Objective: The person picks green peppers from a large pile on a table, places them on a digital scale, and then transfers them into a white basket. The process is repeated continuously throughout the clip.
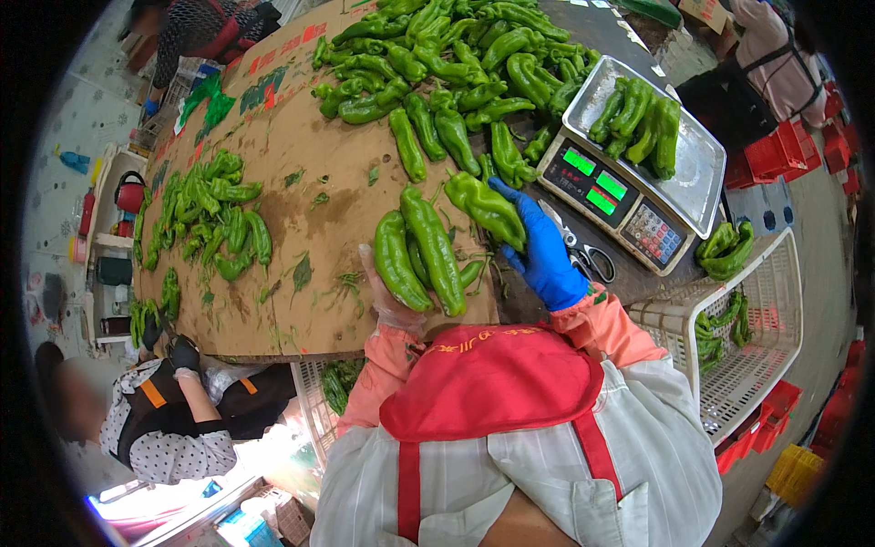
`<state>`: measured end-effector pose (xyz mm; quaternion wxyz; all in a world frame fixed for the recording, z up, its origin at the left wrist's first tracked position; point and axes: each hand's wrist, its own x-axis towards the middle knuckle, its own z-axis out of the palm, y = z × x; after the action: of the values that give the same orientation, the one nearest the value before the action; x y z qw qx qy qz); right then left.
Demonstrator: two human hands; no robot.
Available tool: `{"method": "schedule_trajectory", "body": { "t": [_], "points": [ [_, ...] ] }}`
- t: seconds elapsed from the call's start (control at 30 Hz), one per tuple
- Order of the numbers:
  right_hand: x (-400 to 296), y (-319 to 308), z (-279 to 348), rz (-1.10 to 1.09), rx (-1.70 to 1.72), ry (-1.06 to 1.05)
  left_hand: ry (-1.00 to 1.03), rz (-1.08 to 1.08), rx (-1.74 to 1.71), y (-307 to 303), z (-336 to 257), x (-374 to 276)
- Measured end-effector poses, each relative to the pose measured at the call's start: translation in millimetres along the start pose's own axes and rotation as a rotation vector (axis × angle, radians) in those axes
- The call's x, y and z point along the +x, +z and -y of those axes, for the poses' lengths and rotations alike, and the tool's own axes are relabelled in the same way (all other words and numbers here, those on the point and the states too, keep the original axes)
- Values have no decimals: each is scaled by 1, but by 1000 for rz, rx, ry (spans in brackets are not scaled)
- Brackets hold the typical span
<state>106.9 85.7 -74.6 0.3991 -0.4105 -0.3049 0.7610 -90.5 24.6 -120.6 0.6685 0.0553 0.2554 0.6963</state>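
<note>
My left hand (395, 309), in a clear plastic glove, holds several long green peppers (431, 249) above the cardboard tabletop (307, 225). Its fingers are partly hidden behind them. In a blue glove, my right hand (543, 256) grips one wrinkled green pepper (485, 205), just beside the left hand's bunch. Scissors (596, 260) with dark handles lie right of the blue glove. Beyond them stands a digital scale (615, 198) with lit green displays; several peppers (639, 123) rest on its metal tray (697, 184). A large heap of peppers (472, 61) covers the far side of the table.
A white plastic crate (759, 383) with peppers stands at right; another crate (311, 403) is by the table's near edge. At left, a dark-gloved co-worker (171, 424) handles peppers near a smaller pile (219, 205). Red baskets (779, 150) stand beyond the scale.
</note>
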Motion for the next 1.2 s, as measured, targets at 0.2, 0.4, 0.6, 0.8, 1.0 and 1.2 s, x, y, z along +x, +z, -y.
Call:
{"method": "schedule_trajectory", "body": {
  "t": [0.2, 0.4, 0.6, 0.8, 1.0, 1.2],
  "points": [
    [47, 2, -51, 70, -373, -515, -99, 24, -20, 7, -5, 14],
    [59, 13, -63, 113, -46, -35, -237, 0, 32, 16, -34, 41],
    [86, 4, -72, 160, 203, 131, -398, -15, 103, 18, -50, 62],
    [63, 15, -55, 94, -290, 9, -308, -16, 267, -2, -51, 54],
    [63, -3, -117, 145, -1015, -399, -152, -495, 435, -12, -57, 25],
    [64, -2, -113, 83, -1006, -542, 69, -351, 895, -75, -55, 22]
  ]
}}
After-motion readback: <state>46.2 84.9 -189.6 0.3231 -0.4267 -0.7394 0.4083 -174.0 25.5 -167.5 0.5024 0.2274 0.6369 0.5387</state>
